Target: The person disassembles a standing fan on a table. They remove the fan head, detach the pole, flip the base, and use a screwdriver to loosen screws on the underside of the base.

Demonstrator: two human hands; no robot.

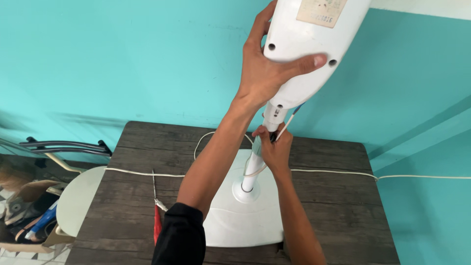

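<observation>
Left hand grips white fan housing at twelve o'clock; right hand pinches pole and thin cable below. Base rests on dark wooden table. Judged top-heavy, smooth plastic; support housing and pole together

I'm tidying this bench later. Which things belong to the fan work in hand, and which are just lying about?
In hand:
- white fan housing, gripped by the left hand
- white pole, grip of the right hand near its top
- white fan base
- white cord

Lying about:
- red-handled tool on the table
- pale chair
- clutter on the floor
</observation>
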